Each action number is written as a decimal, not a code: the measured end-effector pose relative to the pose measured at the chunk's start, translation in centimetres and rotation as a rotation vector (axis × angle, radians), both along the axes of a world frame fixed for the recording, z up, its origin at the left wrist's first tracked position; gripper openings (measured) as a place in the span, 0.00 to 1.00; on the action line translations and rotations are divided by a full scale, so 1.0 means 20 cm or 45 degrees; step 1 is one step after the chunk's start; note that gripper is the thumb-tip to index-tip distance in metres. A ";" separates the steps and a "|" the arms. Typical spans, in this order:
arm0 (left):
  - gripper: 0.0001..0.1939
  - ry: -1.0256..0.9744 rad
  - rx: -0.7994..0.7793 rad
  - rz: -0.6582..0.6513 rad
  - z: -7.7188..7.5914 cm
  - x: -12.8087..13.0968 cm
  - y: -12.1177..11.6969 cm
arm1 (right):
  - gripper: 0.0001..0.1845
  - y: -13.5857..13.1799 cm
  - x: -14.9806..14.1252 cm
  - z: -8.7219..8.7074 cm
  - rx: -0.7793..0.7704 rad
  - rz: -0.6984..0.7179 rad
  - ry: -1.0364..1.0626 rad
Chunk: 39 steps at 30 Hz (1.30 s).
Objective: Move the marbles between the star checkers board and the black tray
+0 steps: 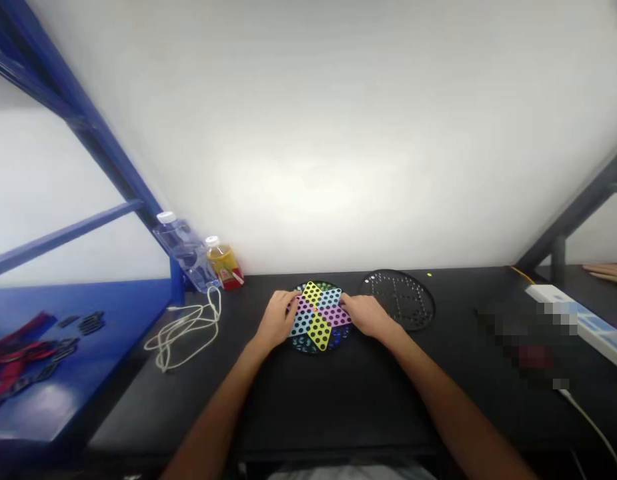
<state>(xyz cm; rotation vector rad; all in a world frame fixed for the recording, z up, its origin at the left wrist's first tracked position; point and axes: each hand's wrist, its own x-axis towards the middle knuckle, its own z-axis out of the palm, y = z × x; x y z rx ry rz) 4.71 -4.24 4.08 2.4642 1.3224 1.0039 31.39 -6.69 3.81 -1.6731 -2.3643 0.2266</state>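
A star-shaped Chinese checkers board (pixel 319 331), with yellow, blue and pink sections full of round holes, lies over a round dark base (pixel 305 345). Bluish and greenish pieces show around the star's edges within the base. My left hand (pixel 279 316) grips the star's left side, thumb on top. On the opposite side my right hand (pixel 367 313) holds its right edge, the fingers partly hidden. To the right of my right hand lies a round black lid (pixel 401 300), see-through and dotted with small marks.
A white cable (pixel 188 325) lies coiled on the black table (pixel 338 407) at left. Behind it stand a large clear bottle (pixel 185 250) and a yellow drink bottle (pixel 225 263). A white power strip (pixel 583 323) and a blurred dark item are at right. Blue frame bars (pixel 81 120) rise at left.
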 end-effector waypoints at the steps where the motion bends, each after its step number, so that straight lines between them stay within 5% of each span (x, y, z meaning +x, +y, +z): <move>1: 0.15 -0.012 0.004 0.011 0.00 0.00 0.00 | 0.12 0.00 0.00 -0.01 0.018 -0.023 0.120; 4: 0.15 -0.051 0.031 0.063 -0.01 -0.02 0.01 | 0.13 0.01 0.01 -0.01 -0.017 -0.120 0.790; 7: 0.15 -0.065 0.036 0.087 -0.02 -0.03 0.03 | 0.15 0.01 0.02 0.00 -0.341 -0.137 1.592; 10: 0.15 -0.080 0.026 0.091 -0.03 -0.03 0.03 | 0.20 0.01 0.02 0.02 -0.599 -0.116 1.957; 13: 0.15 -0.093 0.019 0.099 -0.03 -0.03 0.04 | 0.24 0.00 0.02 0.02 -0.360 -0.270 1.633; 16: 0.14 -0.087 0.017 0.111 -0.04 -0.03 0.04 | 0.21 0.00 0.01 0.01 -0.031 -0.360 0.816; 20: 0.14 -0.083 0.010 0.115 -0.04 -0.03 0.03 | 0.14 0.00 0.01 0.00 -0.028 -0.247 0.135; 39: 0.13 -0.076 0.012 0.088 -0.04 -0.03 0.03 | 0.14 0.04 -0.06 0.02 -0.064 -0.146 -0.224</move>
